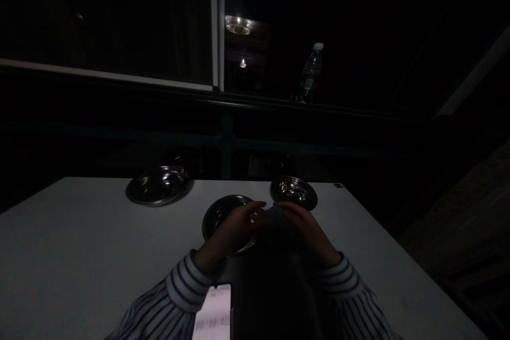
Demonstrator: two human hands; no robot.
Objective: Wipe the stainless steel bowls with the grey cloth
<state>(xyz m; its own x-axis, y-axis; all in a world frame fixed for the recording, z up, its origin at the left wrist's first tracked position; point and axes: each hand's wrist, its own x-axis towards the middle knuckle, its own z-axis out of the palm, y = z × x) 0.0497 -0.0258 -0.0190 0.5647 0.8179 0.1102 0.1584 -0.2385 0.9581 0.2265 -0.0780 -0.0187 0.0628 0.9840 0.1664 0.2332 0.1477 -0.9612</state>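
Note:
In the dim head view my left hand (239, 222) is in front of a shiny metal bowl (215, 218), covering part of its right side. Its fingers are bent and point to the right. My right hand (305, 226) faces it a short way off, fingers also bent, just below a second metal bowl (294, 191). Between the two hands is a faint greyish patch, too dark to name; both hands seem closed around it. Striped cuffs cover both wrists.
A third, wider metal bowl (158, 186) rests at the back left of the white table (99, 244). A phone (213, 311) with a lit screen lies by my left sleeve. Beyond the table, a plastic bottle (311, 75) stands near the window frame (217, 26).

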